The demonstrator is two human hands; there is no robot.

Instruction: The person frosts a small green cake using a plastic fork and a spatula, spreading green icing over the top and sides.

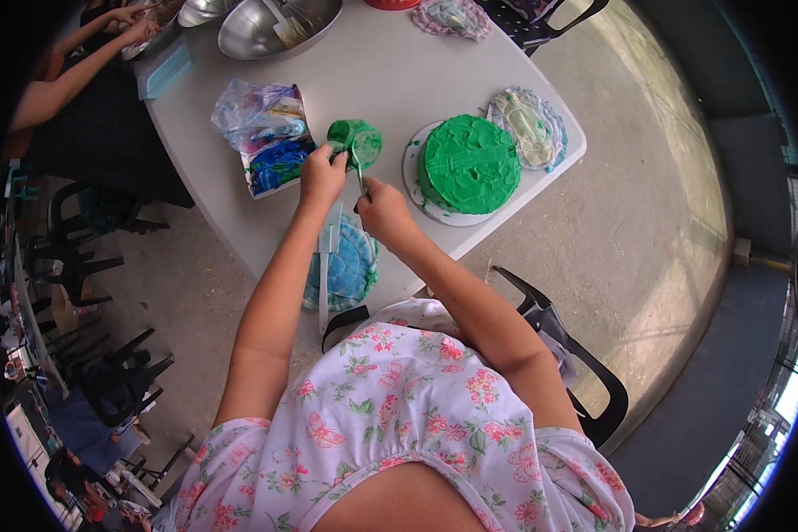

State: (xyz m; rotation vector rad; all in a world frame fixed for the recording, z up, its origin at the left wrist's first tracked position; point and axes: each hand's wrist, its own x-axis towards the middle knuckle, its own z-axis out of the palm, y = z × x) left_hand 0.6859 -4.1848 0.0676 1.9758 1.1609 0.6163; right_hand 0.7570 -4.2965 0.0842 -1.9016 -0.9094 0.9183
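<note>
My left hand [324,177] is closed at the near side of a tilted cup [344,131] smeared with green frosting. My right hand [384,211] grips the handle of a spatula [359,168], whose green-coated blade reaches the mouth of the cup. How the left fingertips sit on the cup is partly hidden. To the right of my hands stands a round cake [472,164] covered in rough green frosting, on a white round board [414,184].
A box [279,168] with blue-smeared contents and crumpled plastic stands left of the cup. A white scraper [324,266] lies over a round, blue, ruffled thing [355,270]. Metal bowls [266,40] and another person's hands [137,27] are at the far left. A black chair [594,381] stands at right.
</note>
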